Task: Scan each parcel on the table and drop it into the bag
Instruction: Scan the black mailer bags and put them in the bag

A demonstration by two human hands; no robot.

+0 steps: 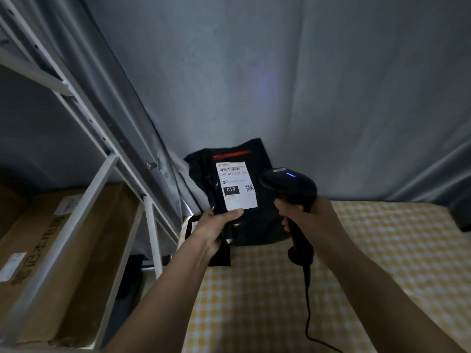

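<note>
Left hand [215,229] — parcel [237,197] upright above

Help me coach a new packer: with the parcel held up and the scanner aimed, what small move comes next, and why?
Probably tilt the scanner down slightly. Its red line falls across the black parcel above the white label, missing the barcode. The left hand holds the parcel upright, and the right hand grips the scanner.
</note>
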